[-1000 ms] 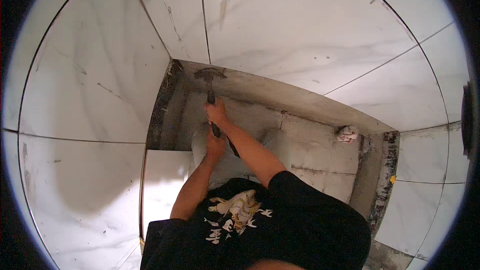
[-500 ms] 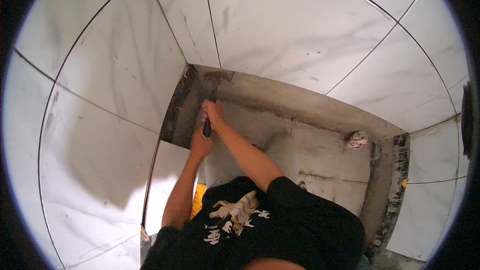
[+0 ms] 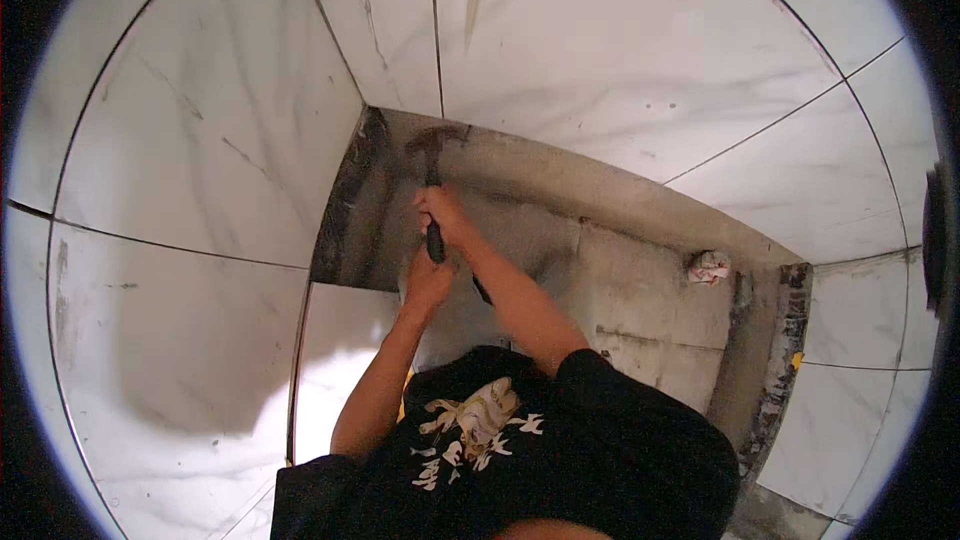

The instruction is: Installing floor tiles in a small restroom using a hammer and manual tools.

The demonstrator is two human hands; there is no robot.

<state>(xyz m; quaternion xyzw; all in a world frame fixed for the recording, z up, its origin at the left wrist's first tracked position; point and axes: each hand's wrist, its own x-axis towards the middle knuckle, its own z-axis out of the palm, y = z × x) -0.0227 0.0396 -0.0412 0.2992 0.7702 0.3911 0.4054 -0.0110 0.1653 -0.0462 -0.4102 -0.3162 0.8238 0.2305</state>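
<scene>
A claw hammer (image 3: 434,140) with a dark head and black handle points away from me, near the far left corner of the recess. My right hand (image 3: 443,215) is closed round the middle of its handle. Just below the handle's end is my left hand (image 3: 428,278), its fingers curled and mostly hidden; what they hold cannot be made out. A short dark piece (image 3: 482,290) shows beside my right forearm, partly covered by it. Under my hands lies the rough grey concrete floor (image 3: 560,270).
White marbled wall tiles (image 3: 600,60) surround the recess, above a bare cement strip (image 3: 620,195). A white tile (image 3: 345,330) lies at left. A crumpled whitish lump (image 3: 709,267) sits at the far right. Dark-stained edges (image 3: 795,320) border the right side. A yellow thing (image 3: 406,395) peeks out by my shirt.
The view has shifted a little. Both hands have moved slightly right, the left more than the right. The hammer head shows more clearly, and less of the yellow thing is visible.
</scene>
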